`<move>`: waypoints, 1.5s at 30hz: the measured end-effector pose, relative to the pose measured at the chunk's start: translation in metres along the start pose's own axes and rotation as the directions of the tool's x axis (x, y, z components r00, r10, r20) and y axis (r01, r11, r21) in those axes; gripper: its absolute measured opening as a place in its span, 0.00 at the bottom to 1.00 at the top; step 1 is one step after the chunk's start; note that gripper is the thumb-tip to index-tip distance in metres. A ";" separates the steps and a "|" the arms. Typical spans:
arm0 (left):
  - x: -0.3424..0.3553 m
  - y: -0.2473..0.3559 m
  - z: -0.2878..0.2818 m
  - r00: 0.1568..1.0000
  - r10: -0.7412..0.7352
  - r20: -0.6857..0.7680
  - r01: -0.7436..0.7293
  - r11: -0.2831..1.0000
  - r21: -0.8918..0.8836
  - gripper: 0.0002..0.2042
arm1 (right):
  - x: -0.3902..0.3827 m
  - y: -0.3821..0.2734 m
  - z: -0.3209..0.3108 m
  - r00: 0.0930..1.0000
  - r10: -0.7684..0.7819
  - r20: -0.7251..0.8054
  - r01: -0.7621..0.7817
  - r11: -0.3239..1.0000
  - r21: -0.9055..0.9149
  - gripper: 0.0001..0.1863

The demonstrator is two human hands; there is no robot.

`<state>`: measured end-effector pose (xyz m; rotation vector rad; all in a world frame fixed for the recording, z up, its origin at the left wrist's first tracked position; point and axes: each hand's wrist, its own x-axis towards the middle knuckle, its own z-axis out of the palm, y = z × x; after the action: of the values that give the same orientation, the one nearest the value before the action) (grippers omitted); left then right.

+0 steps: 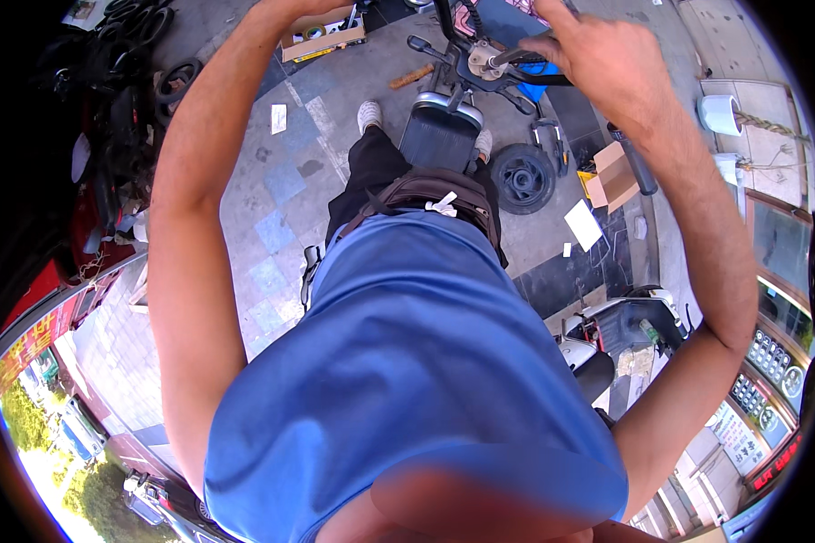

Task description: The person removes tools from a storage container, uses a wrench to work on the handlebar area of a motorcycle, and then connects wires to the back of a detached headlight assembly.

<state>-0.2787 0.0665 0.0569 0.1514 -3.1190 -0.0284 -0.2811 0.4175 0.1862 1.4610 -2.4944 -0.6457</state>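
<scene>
At the top edge, my left hand [321, 5] is cut off, its fingers out of view. My right hand [598, 54] is closed at the top right, beside the metal stem [491, 60] and dark bars of a handlebar assembly; what its grimy fingers grip is unclear. Below that assembly stands a black seat [435, 136] with a chrome rim, between my feet. A loose black wheel [523, 178] lies to the right of it.
An open parts box [321, 47], a wooden stick [412, 76], another cardboard box [614, 176] and a white sheet [583, 224] are around me. Piled tires [174, 86] line the left; scooters [598, 366], a white planter [718, 114] and display boards stand right.
</scene>
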 end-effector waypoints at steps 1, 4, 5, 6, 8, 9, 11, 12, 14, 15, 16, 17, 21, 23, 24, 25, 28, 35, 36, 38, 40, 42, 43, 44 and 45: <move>0.000 0.000 0.001 1.000 0.020 -0.018 -0.020 1.000 0.018 0.17 | -0.007 -0.001 0.002 0.996 0.067 0.059 -0.083 0.945 0.317 0.22; -0.003 -0.003 0.003 0.998 0.041 -0.038 -0.039 0.998 0.054 0.17 | -0.027 -0.002 0.016 0.935 0.018 0.355 -0.348 0.255 0.902 0.15; -0.003 -0.004 0.004 0.999 0.040 -0.035 -0.038 0.998 0.051 0.16 | -0.028 0.000 0.023 0.931 -0.086 0.356 -0.356 0.020 0.934 0.16; -0.002 -0.005 0.005 0.998 0.043 -0.033 -0.042 0.998 0.049 0.16 | -0.029 -0.002 0.033 0.955 -0.136 0.264 -0.280 -0.109 0.954 0.16; -0.001 -0.007 0.008 0.997 0.054 -0.055 -0.053 0.998 0.022 0.15 | -0.026 -0.005 0.048 0.981 -0.188 0.035 -0.086 -0.269 0.959 0.16; 0.000 -0.008 0.009 0.996 0.055 -0.071 -0.054 0.998 0.011 0.15 | -0.023 -0.004 0.053 0.990 -0.138 -0.021 -0.014 -0.245 0.970 0.17; 0.000 -0.009 0.010 0.997 0.050 -0.064 -0.049 0.998 0.026 0.15 | -0.017 -0.004 0.056 0.984 -0.132 -0.117 0.099 -0.139 0.985 0.17; 0.000 -0.009 0.011 0.997 0.045 -0.060 -0.043 0.998 0.040 0.15 | -0.013 -0.004 0.056 0.993 -0.079 -0.092 0.103 0.141 0.985 0.17; 0.001 -0.008 0.011 0.998 0.038 -0.059 -0.035 0.998 0.054 0.15 | -0.006 -0.006 0.054 0.969 -0.086 -0.230 0.245 0.401 0.883 0.16; 0.001 -0.008 0.011 0.998 0.039 -0.057 -0.036 0.998 0.051 0.15 | -0.005 -0.007 0.055 0.940 -0.092 -0.330 0.329 0.510 0.795 0.15; 0.001 -0.008 0.011 0.998 0.038 -0.057 -0.036 0.998 0.048 0.15 | -0.001 -0.011 0.057 0.916 -0.090 -0.392 0.397 0.361 0.844 0.15; 0.001 -0.007 0.010 0.998 0.036 -0.047 -0.034 0.998 0.044 0.15 | -0.002 -0.015 0.060 0.936 -0.032 -0.350 0.350 0.176 0.920 0.15; 0.000 -0.005 0.008 1.000 0.009 -0.014 -0.008 0.999 0.036 0.16 | -0.006 -0.046 0.077 0.931 0.279 -0.236 0.312 -0.268 0.912 0.15; 0.000 -0.003 0.006 1.000 0.006 0.012 -0.006 0.999 0.036 0.16 | -0.004 -0.070 0.081 0.717 0.670 -0.194 0.438 -0.217 0.872 0.16; 0.000 -0.002 0.006 1.000 0.010 0.002 -0.010 0.999 0.049 0.15 | -0.001 -0.087 0.080 0.581 0.803 -0.135 0.451 -0.180 0.874 0.16; 0.000 -0.002 0.006 1.000 0.014 -0.011 -0.013 0.998 0.061 0.15 | 0.001 -0.103 0.078 0.497 0.854 -0.152 0.448 -0.103 0.888 0.17; 0.000 -0.003 0.006 0.999 0.026 -0.034 -0.023 0.996 0.080 0.15 | 0.005 -0.122 0.074 0.610 0.737 -0.292 0.459 -0.028 0.888 0.19; -0.002 -0.008 0.010 0.999 0.025 -0.023 -0.024 0.998 0.064 0.17 | -0.026 -0.036 0.075 0.925 0.088 -0.371 0.350 0.189 0.917 0.30; -0.004 -0.006 0.012 0.998 0.042 -0.041 -0.039 0.996 0.074 0.19 | -0.027 -0.029 0.074 0.904 0.060 -0.422 0.386 0.305 0.870 0.29; -0.005 -0.005 0.013 0.998 0.047 -0.043 -0.043 0.994 0.096 0.21 | -0.019 -0.027 0.070 0.867 0.123 -0.482 0.401 0.402 0.823 0.26; -0.006 -0.003 0.012 0.998 0.040 -0.038 -0.037 0.997 0.060 0.20 | -0.005 -0.037 0.065 0.794 0.301 -0.529 0.412 0.374 0.831 0.22; -0.005 -0.002 0.010 0.998 0.045 -0.037 -0.043 0.998 0.042 0.19 | 0.007 -0.046 0.061 0.677 0.407 -0.613 0.350 0.555 0.755 0.20; -0.005 -0.002 0.010 0.998 0.054 -0.031 -0.053 0.998 0.036 0.18 | 0.010 -0.050 0.059 0.647 0.425 -0.633 0.310 0.612 0.727 0.20; -0.005 -0.003 0.009 0.998 0.061 -0.029 -0.060 0.998 0.032 0.18 | 0.011 -0.052 0.057 0.653 0.417 -0.632 0.294 0.630 0.719 0.22; -0.006 -0.004 0.007 0.996 0.081 -0.023 -0.081 0.996 0.032 0.18 | 0.009 -0.052 0.056 0.668 0.396 -0.630 0.277 0.654 0.704 0.23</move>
<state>-0.2724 0.0631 0.0493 0.0254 -3.0993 0.0231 -0.2651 0.4026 0.1123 1.3682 -2.0879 1.0346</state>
